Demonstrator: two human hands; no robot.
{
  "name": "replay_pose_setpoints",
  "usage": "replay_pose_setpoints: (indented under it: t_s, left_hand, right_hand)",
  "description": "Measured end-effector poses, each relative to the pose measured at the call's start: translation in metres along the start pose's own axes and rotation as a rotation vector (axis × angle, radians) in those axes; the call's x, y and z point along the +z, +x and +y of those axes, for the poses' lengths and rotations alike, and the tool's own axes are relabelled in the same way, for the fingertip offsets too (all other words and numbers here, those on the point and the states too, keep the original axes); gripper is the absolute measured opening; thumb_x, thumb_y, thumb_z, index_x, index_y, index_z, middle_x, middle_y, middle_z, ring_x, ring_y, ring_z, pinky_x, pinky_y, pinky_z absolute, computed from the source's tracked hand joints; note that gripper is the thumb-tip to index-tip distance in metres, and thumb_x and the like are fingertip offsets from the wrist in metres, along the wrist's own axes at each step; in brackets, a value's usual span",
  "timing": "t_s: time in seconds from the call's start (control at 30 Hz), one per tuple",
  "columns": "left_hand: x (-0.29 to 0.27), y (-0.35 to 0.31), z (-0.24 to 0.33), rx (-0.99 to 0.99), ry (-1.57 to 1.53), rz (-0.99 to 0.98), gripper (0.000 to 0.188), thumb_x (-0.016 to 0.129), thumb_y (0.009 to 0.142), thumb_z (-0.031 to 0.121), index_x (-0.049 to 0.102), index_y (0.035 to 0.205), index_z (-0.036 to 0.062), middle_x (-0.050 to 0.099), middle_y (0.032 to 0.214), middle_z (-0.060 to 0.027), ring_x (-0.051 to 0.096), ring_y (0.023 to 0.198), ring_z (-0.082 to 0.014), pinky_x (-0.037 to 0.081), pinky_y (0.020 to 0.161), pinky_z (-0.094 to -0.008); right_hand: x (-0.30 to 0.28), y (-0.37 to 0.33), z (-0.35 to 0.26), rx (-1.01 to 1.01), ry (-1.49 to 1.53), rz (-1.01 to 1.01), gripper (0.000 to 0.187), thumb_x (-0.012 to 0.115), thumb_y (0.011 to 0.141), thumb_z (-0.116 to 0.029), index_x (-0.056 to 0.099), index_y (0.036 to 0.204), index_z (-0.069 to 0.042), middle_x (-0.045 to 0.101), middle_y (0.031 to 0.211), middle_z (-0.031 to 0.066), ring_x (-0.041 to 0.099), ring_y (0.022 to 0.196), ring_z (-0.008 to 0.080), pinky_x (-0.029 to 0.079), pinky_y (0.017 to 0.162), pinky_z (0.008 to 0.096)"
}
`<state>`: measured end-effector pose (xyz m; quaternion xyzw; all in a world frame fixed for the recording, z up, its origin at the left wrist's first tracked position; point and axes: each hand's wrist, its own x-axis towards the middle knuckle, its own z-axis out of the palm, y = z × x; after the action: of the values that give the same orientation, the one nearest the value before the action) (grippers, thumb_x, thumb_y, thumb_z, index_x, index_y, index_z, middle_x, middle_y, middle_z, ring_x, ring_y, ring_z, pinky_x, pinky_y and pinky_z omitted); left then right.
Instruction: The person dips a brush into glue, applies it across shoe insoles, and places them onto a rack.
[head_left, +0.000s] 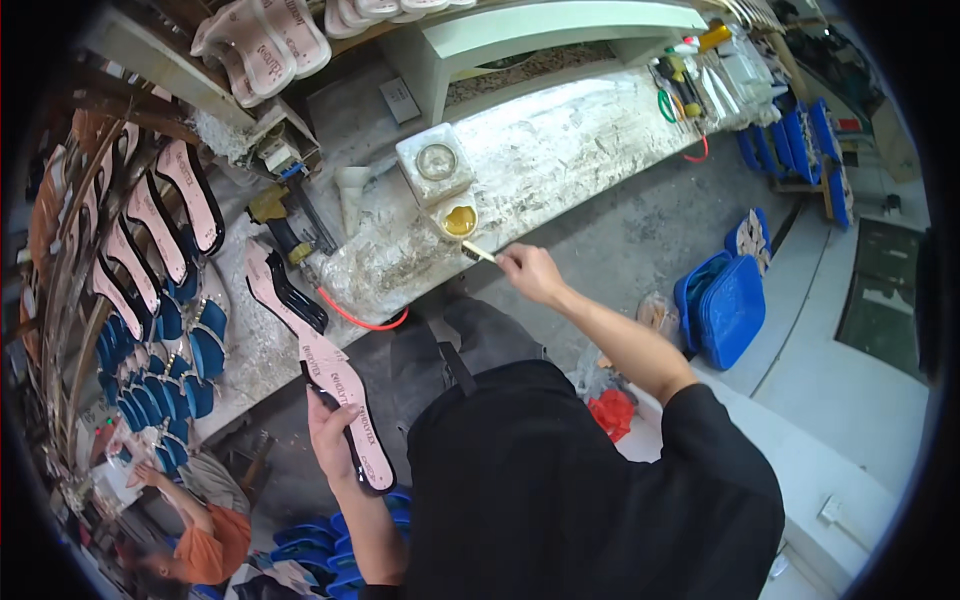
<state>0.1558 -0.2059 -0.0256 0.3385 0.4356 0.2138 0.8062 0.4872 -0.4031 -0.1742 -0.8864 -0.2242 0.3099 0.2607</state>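
Left hand (332, 437): your thumb lies across the printed face of a pink insole (368, 432), gripping it by the edge; the other fingers are mostly hidden beneath. The insole is off the bench, lengthwise in front of your left side, its upper end beside the insole stack (284, 290). Whether the two touch, cannot tell. A dark glossy edge shows along it; one piece or several, not clear.

Right hand (532, 273): your fingers are pinched narrow around the pale handle of a small brush (482, 252). Its dark bristle end sits at the near rim of the cup (442, 227), outside the yellow liquid (461, 220). Contact with the rim is too small to tell. The cup stands just in front of the white block (458, 182) on the workbench (560, 132).

Judgement: the step looks like loading the brush for coating. For a good result, wet only the bristle tips, then wipe the excess on the rim so nothing drips across the bench. Hold the handle lightly, well back from the bristles. Support the insole from below so it does not flex, and shift your thumb off whichever area you coat. Thin, even strokes should serve better than a heavy load. Mind the red hose (362, 322) along the bench's near edge; a sleeve or insole could catch it
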Motion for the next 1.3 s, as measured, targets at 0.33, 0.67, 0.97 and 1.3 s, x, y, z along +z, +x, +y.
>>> replay_pose_setpoints:
  t_s: [0.33, 0.67, 0.97, 1.3]
  left_hand:
    - [0.009, 0.01, -0.043, -0.095, -0.075, -0.062, 0.08, 0.055, 0.073, -0.013, 0.041, 0.151, -0.0029, 0.059, 0.137, -0.0114, 0.059, 0.124, -0.0196, 0.043, 0.107, -0.0298]
    - [0.006, 0.002, -0.074, -0.086, -0.123, -0.016, 0.083, 0.055, 0.073, -0.014, 0.039, 0.153, -0.0019, 0.059, 0.136, -0.0096, 0.058, 0.123, -0.0185, 0.044, 0.106, -0.029]
    - [0.003, 0.003, -0.095, -0.097, -0.075, -0.045, 0.094, 0.057, 0.068, -0.01, 0.032, 0.158, -0.0029, 0.053, 0.144, -0.0117, 0.051, 0.134, -0.0217, 0.037, 0.114, -0.0311]
    - [0.018, 0.025, -0.115, -0.109, -0.159, -0.17, 0.088, 0.055, 0.071, -0.01, 0.035, 0.156, -0.0024, 0.055, 0.141, -0.0118, 0.054, 0.131, -0.0225, 0.038, 0.114, -0.0311]
  right_hand:
    - [-0.008, 0.054, -0.022, -0.225, -0.234, -0.042, 0.022, 0.066, 0.095, -0.028, 0.077, 0.098, -0.009, 0.074, 0.082, 0.0179, 0.071, 0.081, 0.0408, 0.055, 0.075, 0.0492]
    - [-0.004, 0.002, -0.033, -0.042, 0.098, 0.263, 0.025, 0.067, 0.097, -0.025, 0.075, 0.107, -0.004, 0.071, 0.078, 0.0191, 0.069, 0.069, 0.0336, 0.053, 0.067, 0.0415]
    - [0.034, 0.005, -0.016, -0.045, 0.24, 0.195, 0.028, 0.064, 0.099, -0.027, 0.073, 0.105, -0.001, 0.068, 0.077, 0.023, 0.067, 0.069, 0.0348, 0.052, 0.069, 0.0403]
    - [-0.122, -0.108, -0.087, -0.092, 0.751, -0.191, 0.02, 0.061, 0.103, -0.013, 0.075, 0.113, -0.002, 0.059, 0.075, -0.0037, 0.049, 0.064, 0.0044, 0.038, 0.057, 0.02]
